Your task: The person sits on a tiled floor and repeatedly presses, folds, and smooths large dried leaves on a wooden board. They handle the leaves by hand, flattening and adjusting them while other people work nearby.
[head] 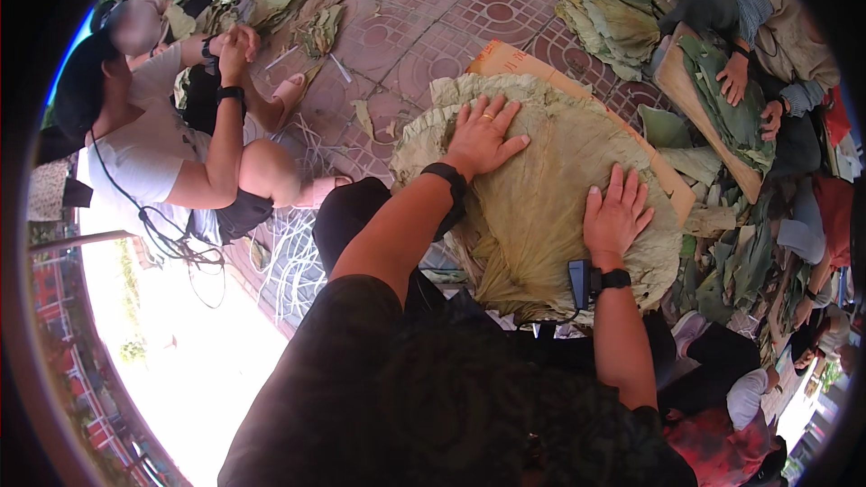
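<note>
A stack of dried, pale-green lotus leaves [548,196] lies before me, its top leaf spread out with veins fanning from near my body. My left hand [486,138] rests palm down on the far left part of the leaf, with a ring on one finger. On the right part, my right hand [614,216] presses flat too, fingers spread. Neither hand grips anything. From under the far and right edges of the stack juts a brown cardboard sheet [504,62] bearing printed writing. A small blue device [579,284] sits at my right wrist.
At left sits a person [159,142] with clasped hands, near white plastic strips [294,264] on patterned paving tiles [467,13]. Another leaf stack [609,20] lies far right. Beside it, a co-worker's hands touch green leaves [720,95] by a wooden board [707,118]. Loose leaves [720,270] cover the ground at right.
</note>
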Demonstrator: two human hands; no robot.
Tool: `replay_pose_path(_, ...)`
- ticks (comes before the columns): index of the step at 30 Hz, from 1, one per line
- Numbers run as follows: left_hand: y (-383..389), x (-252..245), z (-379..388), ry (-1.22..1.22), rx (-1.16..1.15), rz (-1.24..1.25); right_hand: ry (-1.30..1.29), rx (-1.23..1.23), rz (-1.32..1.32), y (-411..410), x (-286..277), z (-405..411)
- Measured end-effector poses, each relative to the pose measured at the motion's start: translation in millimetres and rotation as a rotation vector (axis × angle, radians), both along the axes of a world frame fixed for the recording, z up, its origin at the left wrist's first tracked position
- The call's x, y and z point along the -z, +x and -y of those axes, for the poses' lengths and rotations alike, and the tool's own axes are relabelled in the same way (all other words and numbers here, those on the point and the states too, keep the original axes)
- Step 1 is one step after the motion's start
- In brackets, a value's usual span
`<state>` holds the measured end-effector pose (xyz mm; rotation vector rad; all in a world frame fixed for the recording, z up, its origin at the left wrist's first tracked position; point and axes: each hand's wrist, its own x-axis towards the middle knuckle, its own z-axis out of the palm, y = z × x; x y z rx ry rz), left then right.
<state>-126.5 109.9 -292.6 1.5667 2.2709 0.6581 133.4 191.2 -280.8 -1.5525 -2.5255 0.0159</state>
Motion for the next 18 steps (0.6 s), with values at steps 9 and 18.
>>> replay_pose_path(9, 1.9, -10.3, 3.3, -0.02, -0.01, -0.047, -0.013, 0.006, 0.018, 0.4, -1.6, -3.9)
replay_pose_path(18, -12.9, -3.1, 70.2, -0.073, -0.315, -0.071, -0.012, 0.004, 0.012, -0.6, 3.3, -5.1)
